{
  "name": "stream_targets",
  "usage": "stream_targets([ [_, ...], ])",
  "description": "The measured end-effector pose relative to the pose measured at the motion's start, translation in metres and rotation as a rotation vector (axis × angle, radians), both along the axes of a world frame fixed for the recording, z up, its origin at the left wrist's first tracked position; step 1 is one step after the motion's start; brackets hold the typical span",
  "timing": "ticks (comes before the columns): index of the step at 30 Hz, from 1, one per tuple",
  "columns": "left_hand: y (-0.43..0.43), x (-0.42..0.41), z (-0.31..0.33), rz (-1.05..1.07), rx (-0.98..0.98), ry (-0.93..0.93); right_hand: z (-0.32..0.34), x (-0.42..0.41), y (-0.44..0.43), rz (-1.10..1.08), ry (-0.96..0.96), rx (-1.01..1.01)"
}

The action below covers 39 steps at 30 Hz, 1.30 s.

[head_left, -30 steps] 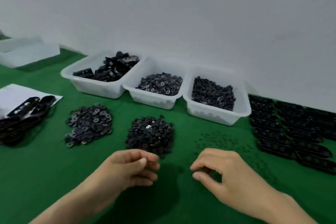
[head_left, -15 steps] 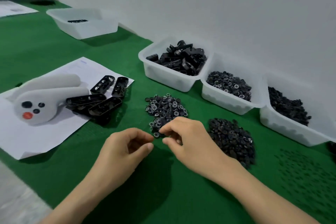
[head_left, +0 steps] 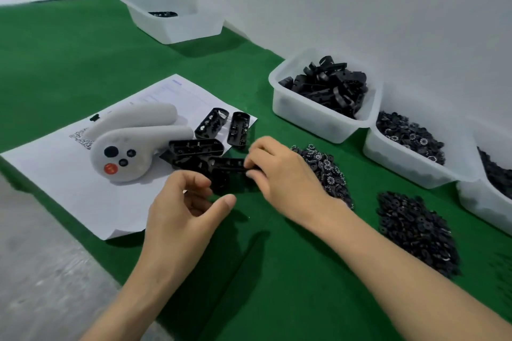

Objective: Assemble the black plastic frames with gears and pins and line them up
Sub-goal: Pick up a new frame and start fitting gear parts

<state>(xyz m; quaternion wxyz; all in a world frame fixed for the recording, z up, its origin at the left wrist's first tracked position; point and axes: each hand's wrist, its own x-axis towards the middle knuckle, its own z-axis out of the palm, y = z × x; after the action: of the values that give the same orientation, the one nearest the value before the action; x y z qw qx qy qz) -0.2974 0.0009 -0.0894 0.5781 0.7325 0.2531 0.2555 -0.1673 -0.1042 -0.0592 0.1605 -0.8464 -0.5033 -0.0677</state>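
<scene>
On the green table (head_left: 69, 63), loose black frames (head_left: 196, 147) lay on the paper sheet's (head_left: 83, 188) right corner, within easy reach, with the gear heap (head_left: 327, 169) just beside. The right hand (head_left: 285, 174) pinched one frame (head_left: 230, 174) by its end, probably to start fitting it. The left hand (head_left: 180, 213) hovered half-curled beside it; whether it held anything I could not tell

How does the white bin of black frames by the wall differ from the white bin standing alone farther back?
The frame bin is heaped above its rim with black frames; the far bin holds only a few dark parts at its bottom. The frame bin touches the next bin in a row; the far bin stands alone. Both are translucent white tubs on the green mat.
</scene>
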Motion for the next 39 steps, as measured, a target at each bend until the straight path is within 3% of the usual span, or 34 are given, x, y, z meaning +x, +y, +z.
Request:
stream_targets([
  [5, -0.007, 0.009, 0.005, -0.288, -0.245, -0.101, -0.01, -0.03, -0.085, 0.053, -0.038, 0.008],
  [7, -0.012, 0.015, 0.006, -0.418, -0.216, -0.086, -0.017, -0.04, -0.117, 0.071, -0.031, 0.0],
  [10, -0.024, 0.027, 0.002, -0.65, 0.06, 0.024, -0.023, -0.047, -0.145, 0.02, 0.041, 0.028],
  [13, -0.039, 0.037, 0.002, -0.838, 0.357, 0.094, -0.024, -0.056, -0.148, -0.157, 0.198, 0.245],
  [16, -0.049, 0.042, 0.0, -0.963, 0.51, 0.108, -0.022, -0.065, -0.14, -0.235, 0.342, 0.306],
  [19, -0.051, 0.04, -0.003, -0.992, 0.541, 0.096, -0.014, -0.062, -0.137, -0.196, 0.41, 0.294],
  [22, -0.05, 0.035, -0.005, -0.983, 0.581, 0.103, -0.007, -0.037, -0.135, -0.358, 0.316, 0.299],
  [27, -0.051, 0.028, -0.001, -0.991, 0.617, 0.116, -0.011, -0.004, -0.112, -0.509, 0.312, -0.066],
  [35, -0.038, 0.014, -0.007, -0.918, 0.664, 0.096, -0.015, -0.052, -0.123, -0.333, 0.4, 0.075],
  [39, -0.039, 0.014, -0.009, -0.909, 0.651, 0.08, -0.013, -0.062, -0.137, -0.372, 0.518, 0.315],
])
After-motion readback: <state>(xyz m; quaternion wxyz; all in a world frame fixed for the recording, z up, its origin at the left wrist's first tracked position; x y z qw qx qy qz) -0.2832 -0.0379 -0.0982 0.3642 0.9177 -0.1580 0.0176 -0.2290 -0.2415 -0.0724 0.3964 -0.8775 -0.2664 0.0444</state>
